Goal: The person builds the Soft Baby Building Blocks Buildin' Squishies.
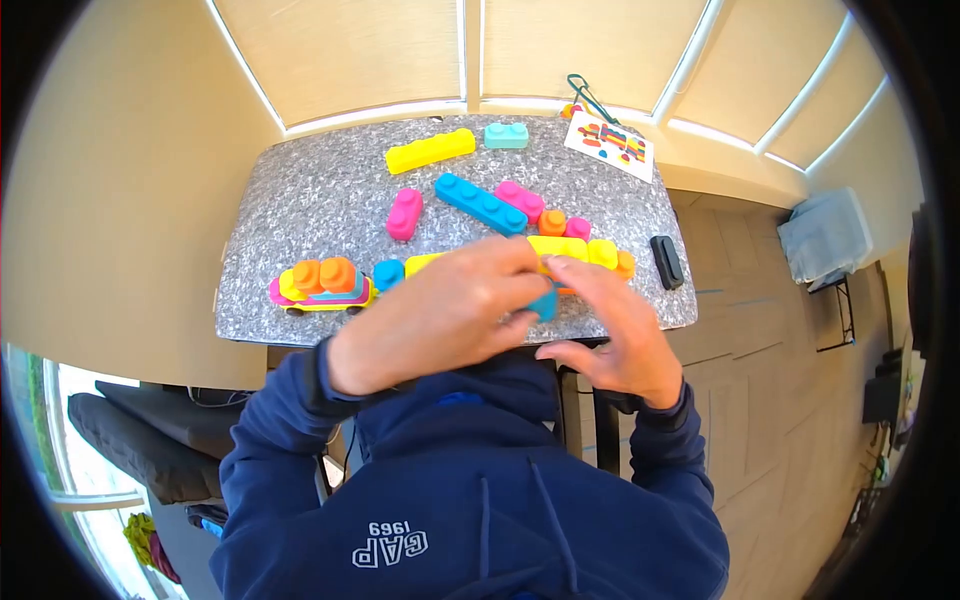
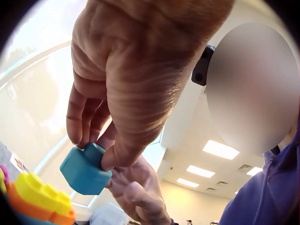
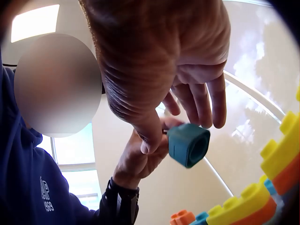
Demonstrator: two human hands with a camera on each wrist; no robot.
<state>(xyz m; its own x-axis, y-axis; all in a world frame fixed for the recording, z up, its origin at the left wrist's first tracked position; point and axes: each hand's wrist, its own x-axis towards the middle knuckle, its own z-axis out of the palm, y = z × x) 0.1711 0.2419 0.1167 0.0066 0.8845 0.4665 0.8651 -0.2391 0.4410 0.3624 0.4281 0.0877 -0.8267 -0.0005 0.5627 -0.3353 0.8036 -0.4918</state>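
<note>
Left hand [image 1: 450, 305] pinches the blue block [image 2: 86, 171] between thumb and fingers, raised near the front edge of the desk [image 1: 300, 180]. Right hand [image 1: 628, 338] is beside it, fingers spread, grasping nothing; whether it touches the block, cannot tell. Risks, judged: a slack pinch or a bump from the right hand could drop the block over the edge; low fingers could knock the yellow-and-orange row [image 3: 239, 204] close by.

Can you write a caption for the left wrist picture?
Left hand pinches a blue block, right hand close by.
</note>
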